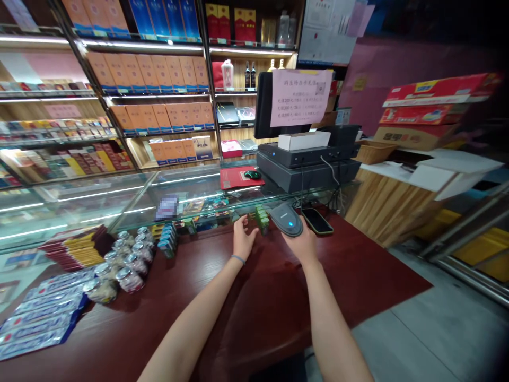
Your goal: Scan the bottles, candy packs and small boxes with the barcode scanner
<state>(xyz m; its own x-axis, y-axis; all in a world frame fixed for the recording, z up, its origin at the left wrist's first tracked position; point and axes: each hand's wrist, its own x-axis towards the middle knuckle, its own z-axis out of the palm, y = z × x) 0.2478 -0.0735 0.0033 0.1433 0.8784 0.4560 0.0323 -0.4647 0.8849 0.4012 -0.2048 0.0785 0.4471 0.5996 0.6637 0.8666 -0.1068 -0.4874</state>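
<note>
My right hand (304,244) is wrapped round a grey barcode scanner (284,218) with a lit blue light, held over the dark red tabletop (270,297). Just left of it, my left hand (243,239) has its thumb and fingers apart with nothing between them. A short row of small green packs (262,218) stands between the two hands, close to the left fingertips. To the right of the scanner a dark phone (317,221) lies flat on the table.
Glass jars (129,278), small green-blue packs (167,241), yellow and maroon packets (81,249) and silver-blue sachets (43,313) fill the left side. Behind stand a glass counter (131,199), a monitor (263,106) and a mouse (252,174). Red cartons (431,114) are stacked at right.
</note>
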